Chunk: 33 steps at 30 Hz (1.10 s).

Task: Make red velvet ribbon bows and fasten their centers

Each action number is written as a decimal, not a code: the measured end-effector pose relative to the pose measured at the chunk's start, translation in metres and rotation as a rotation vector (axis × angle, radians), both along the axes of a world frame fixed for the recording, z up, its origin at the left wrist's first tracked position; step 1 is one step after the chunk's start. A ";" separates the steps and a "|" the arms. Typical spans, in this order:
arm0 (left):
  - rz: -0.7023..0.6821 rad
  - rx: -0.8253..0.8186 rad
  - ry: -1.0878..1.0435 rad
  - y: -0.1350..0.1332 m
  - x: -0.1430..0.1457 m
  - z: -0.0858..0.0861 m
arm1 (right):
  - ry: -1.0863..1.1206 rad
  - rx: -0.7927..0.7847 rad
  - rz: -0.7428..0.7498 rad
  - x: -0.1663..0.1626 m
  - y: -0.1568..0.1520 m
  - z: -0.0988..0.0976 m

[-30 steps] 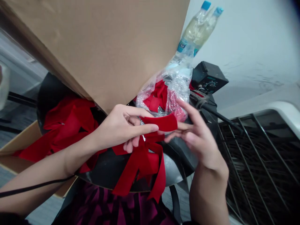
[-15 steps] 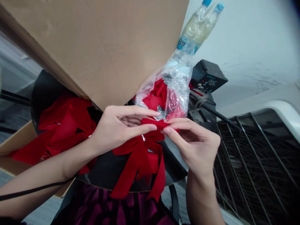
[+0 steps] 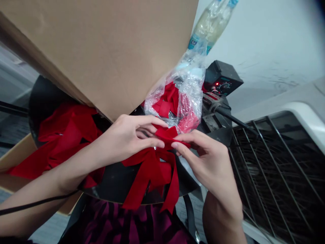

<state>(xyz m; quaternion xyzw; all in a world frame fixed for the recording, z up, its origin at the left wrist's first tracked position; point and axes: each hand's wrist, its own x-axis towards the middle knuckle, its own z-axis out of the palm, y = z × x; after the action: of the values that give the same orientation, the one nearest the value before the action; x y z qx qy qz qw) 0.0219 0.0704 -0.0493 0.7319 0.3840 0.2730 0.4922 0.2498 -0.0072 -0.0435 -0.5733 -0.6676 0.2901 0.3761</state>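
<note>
Left hand [image 3: 127, 139] pinches the red strip [image 3: 169, 133] between thumb and forefinger, right over the middle of the red bow [image 3: 152, 173]. Its lower fingers are tucked behind the knot, likely to pin the bow's centre so the loops don't spring apart. Right hand [image 3: 207, 159] is closed narrow on the strip's other end, forefinger on top, thumb hidden below. This keeps the strip taut across the knot.

The bow sits on the near edge of the black round tray [image 3: 114, 184], with its tails hanging over the rim. That leaves the centre free to reach from both sides.

- More red bows [image 3: 63, 135] are piled on the tray's left side.
- A plastic bag [image 3: 189, 98] of red pieces stands just behind the hands, close for a short reach.
- A cardboard sheet [image 3: 101, 51] leans over the tray's back.
- A black control box [image 3: 222, 80] and bottles [image 3: 208, 27] are behind the bag, and a wire rack [image 3: 279, 169] is to the right.

Versus 1.0 s ago:
- The right hand was open with fingers spread, and the strip lay flat and long across them, held by the left hand only.
- At 0.5 s ago the right fingers had closed on it.
- Now the strip is humped up and looks shorter, and the two pinches are nearer each other.
- The bow, tray and bag haven't moved; the view has shifted slightly.
</note>
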 end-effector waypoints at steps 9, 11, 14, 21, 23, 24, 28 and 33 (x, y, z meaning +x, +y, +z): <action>-0.179 -0.033 0.131 0.005 0.003 -0.005 | 0.314 -0.113 -0.180 -0.032 -0.037 -0.018; -0.163 -0.207 -0.072 0.004 0.005 -0.002 | 0.356 -0.114 -0.199 -0.041 -0.038 -0.019; -0.161 -0.346 -0.198 0.000 0.006 0.000 | 0.370 -0.106 -0.228 -0.045 -0.034 -0.020; -0.059 -0.527 -0.277 -0.010 0.009 0.000 | 0.347 -0.200 -0.205 -0.030 -0.027 -0.011; -0.048 -0.498 -0.289 -0.010 0.010 -0.001 | 0.318 -0.205 -0.188 -0.026 -0.028 -0.006; -0.053 -0.480 -0.293 -0.009 0.011 -0.001 | 0.310 -0.205 -0.176 -0.025 -0.028 -0.004; -0.067 -0.454 -0.285 -0.007 0.011 -0.005 | 0.315 -0.211 -0.151 -0.024 -0.026 -0.001; -0.034 -0.436 -0.359 -0.011 0.012 -0.010 | 0.324 -0.254 -0.190 -0.023 -0.023 -0.002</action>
<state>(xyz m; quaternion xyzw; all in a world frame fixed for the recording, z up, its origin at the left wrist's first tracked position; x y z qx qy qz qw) 0.0336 0.0590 -0.0597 0.5550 0.3281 0.3013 0.7026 0.2264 -0.0298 -0.0455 -0.6225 -0.4995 0.4234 0.4287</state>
